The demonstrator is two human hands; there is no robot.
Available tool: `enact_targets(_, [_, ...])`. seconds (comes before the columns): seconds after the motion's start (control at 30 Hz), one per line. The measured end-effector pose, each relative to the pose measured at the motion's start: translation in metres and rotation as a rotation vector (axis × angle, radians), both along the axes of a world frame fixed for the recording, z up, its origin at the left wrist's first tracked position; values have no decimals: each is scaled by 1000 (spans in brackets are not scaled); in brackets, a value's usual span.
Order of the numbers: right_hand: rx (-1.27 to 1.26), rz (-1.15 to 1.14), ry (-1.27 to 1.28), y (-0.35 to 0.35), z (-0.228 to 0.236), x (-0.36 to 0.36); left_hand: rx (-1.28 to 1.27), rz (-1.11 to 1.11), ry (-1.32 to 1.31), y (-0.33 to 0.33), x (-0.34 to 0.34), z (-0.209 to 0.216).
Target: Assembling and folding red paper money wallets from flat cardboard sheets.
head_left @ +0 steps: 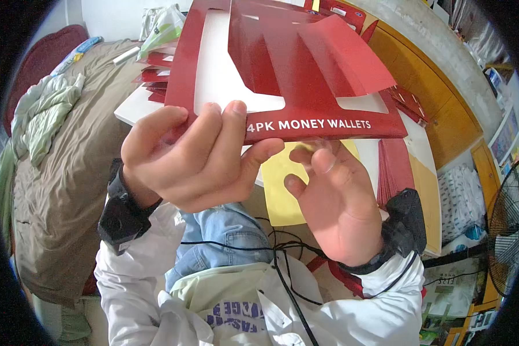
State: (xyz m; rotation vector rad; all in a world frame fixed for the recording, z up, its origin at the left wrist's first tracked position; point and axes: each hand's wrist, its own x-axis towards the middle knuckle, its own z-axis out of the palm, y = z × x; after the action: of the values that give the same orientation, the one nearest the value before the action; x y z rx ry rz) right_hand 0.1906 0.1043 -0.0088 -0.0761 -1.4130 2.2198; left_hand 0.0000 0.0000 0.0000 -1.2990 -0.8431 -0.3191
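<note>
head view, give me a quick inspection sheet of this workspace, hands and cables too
Surface: white table, mostly covered or hidden.
Job's things: red card sleeve with cut-out windows, raised in front of the person.
Clutter: red pile at left, red stack at right, yellow sheet partly behind the right hand.
Grips: left hand closed on the sleeve's lower left; right at its lower edge, contact unclear.
Cables: black cables across the person's lap.
Surroundings: bed left, fan right.

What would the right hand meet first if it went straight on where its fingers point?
Probably the lower edge of the red cardboard package, just above the right hand in the picture; depth is unclear, so it might pass behind.
</note>
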Motion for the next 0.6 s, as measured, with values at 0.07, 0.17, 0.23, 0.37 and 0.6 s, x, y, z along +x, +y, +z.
enact_targets(0.07, [-25, -48, 18, -4, 0, 2, 27, -24, 70, 2, -2, 0])
enact_targets(0.17, [-264, -130, 32, -19, 9, -1, 8, -38, 83, 3, -3, 3])
enact_targets(0.23, [-258, -142, 42, -20, 7, 2, -26, 23, 108, -2, -3, -2])
enact_targets(0.37, [-115, -143, 9, -21, 0, 14, -59, -13, 160, -1, 0, 6])
enact_targets(0.6, [-94, -135, -70, -21, 4, 24, -23, 95, 117, -21, -18, 15])
